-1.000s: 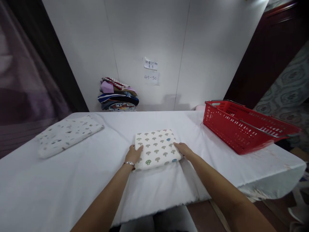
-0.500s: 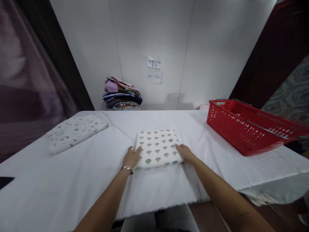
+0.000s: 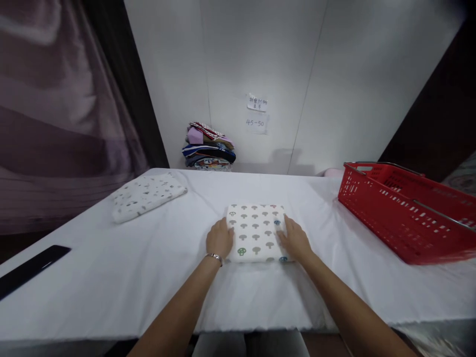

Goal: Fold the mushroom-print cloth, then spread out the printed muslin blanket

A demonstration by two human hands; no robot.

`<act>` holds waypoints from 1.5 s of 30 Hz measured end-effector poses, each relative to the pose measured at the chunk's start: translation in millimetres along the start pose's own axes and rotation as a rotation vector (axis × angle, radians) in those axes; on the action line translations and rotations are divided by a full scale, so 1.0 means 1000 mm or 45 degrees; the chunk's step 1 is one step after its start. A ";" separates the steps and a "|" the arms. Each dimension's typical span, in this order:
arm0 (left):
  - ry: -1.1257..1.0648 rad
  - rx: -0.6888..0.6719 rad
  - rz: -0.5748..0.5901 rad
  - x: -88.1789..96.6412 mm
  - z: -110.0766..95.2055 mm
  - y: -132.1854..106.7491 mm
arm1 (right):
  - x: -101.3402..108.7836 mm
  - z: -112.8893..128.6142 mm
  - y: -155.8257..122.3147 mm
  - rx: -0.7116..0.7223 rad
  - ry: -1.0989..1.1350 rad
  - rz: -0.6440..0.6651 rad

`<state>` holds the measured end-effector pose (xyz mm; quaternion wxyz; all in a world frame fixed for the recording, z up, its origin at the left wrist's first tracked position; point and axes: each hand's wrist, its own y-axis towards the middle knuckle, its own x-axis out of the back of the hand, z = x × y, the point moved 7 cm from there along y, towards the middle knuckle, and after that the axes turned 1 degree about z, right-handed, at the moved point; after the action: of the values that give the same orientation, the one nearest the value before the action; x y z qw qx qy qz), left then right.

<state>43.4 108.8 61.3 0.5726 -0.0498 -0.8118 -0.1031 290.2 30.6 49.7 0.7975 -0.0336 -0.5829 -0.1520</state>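
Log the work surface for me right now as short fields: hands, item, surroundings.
left hand: at the left edge of the mushroom-print cloth; firmness of grip unclear
right hand: at its right edge, thumb over the top
item: folded into a flat rectangle on the white table cover
left side: spotted folded cloth; dark flat object nearer the person
right side: red basket
back: fabric stack; wall note reading 45-50

Bare left hand [image 3: 220, 239], bare right hand [image 3: 297, 242], bare forearms [image 3: 188, 302], slim silvery left-wrist bracelet [image 3: 214, 256], pale grey legwear [image 3: 219, 345]
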 end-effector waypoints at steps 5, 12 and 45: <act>0.003 -0.130 0.143 -0.027 -0.028 0.016 | -0.015 0.043 0.025 0.271 -0.093 0.095; -0.116 -0.131 0.208 -0.047 -0.019 0.021 | -0.043 0.020 0.040 0.163 -0.112 0.243; -1.121 0.146 0.020 -0.040 0.058 0.012 | -0.077 0.119 0.046 0.397 -0.163 0.195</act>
<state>6.3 134.9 6.2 0.1750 -0.0634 -0.9823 -0.0225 172.3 117.9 20.8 0.7635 0.0366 -0.6447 0.0039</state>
